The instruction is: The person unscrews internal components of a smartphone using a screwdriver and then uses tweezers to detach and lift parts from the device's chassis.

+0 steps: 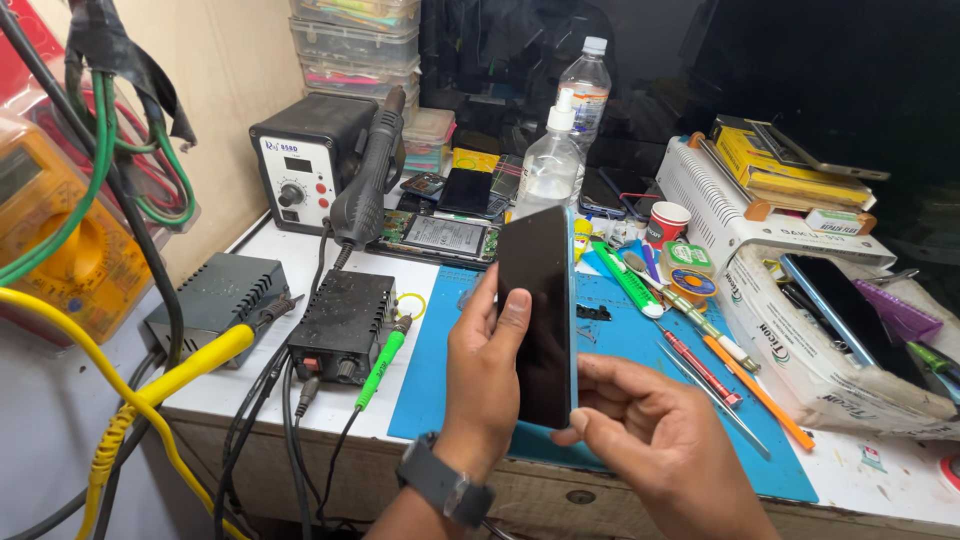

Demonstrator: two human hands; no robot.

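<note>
My left hand (485, 370) holds a black-screened smartphone (537, 300) upright above the blue work mat (640, 350), thumb resting on the glass. The phone has a light blue edge along its right side. My right hand (650, 430) pinches the phone's lower right corner with thumb and fingers. A dark watch sits on my left wrist (445, 485).
A hot-air station (305, 165) with its wand and two dark boxes (340, 320) stand at the left with cables. Screwdrivers and tweezers (710, 370) lie on the mat's right. Spray bottle (548, 165), water bottle, red cup, white boxes with phones (830, 300) crowd the back and right.
</note>
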